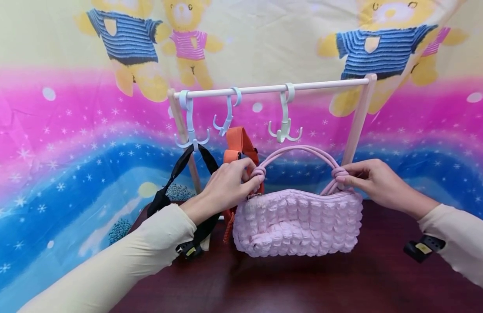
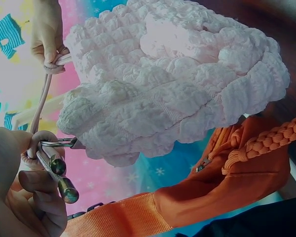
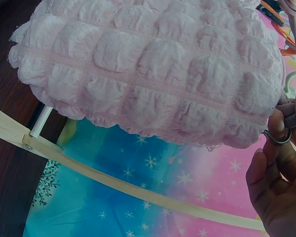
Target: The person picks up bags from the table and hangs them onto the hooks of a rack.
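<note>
A pink puffy handbag (image 1: 298,224) hangs by its cord handle (image 1: 300,148) in front of a small rack, off the dark table. At the handle's left knot, my left hand (image 1: 229,180) pinches the cord between thumb and fingers. My right hand (image 1: 376,180) pinches the knot at the other end. Metal-tipped cord ends (image 2: 64,185) stick out below the left hand in the left wrist view. Beside that hand, an orange bag (image 2: 227,168) is partly covered by the pink one. A metal ring (image 3: 277,138) joins the handle to the bag near my right fingers.
The rack's white bar (image 1: 257,90) carries a blue hook (image 1: 192,126), a smaller light-blue hook (image 1: 227,117) and a pale green hook (image 1: 284,117). A black strap (image 1: 182,165) hangs from the left hook. A wooden post (image 1: 358,121) stands at right, on the dark table (image 1: 304,287).
</note>
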`<state>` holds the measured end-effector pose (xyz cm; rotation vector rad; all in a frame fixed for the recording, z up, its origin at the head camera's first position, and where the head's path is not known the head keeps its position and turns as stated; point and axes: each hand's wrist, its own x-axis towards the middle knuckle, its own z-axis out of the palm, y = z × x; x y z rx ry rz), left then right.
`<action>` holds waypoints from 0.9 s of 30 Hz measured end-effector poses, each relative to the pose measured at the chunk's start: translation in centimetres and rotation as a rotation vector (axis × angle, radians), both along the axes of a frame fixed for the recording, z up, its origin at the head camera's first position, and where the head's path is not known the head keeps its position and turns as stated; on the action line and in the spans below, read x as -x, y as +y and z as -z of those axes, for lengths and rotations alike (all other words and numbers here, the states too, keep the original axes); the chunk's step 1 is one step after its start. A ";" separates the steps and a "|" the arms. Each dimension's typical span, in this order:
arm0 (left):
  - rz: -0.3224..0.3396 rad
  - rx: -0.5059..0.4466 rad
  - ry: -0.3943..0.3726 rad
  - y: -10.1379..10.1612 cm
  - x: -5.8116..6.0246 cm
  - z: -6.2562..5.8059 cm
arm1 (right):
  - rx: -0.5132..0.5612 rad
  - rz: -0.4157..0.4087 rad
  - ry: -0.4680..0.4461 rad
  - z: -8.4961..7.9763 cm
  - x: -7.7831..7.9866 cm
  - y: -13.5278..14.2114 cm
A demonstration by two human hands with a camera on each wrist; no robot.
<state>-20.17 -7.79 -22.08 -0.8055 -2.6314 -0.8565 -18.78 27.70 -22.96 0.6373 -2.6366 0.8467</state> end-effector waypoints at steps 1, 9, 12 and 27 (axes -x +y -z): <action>0.002 -0.001 0.002 0.0 0.0 0.0 | 0.000 0.000 0.001 0.0 0.0 0.0; -0.005 0.013 -0.003 0.1 -0.1 -0.1 | 0.001 -0.001 -0.008 0.0 0.0 0.0; -0.008 0.014 -0.008 0.1 -0.1 -0.1 | 0.004 -0.001 -0.009 0.1 0.0 0.1; 0.021 -0.002 0.005 0.5 0.0 -0.1 | 0.000 0.019 -0.009 -0.2 -0.3 0.5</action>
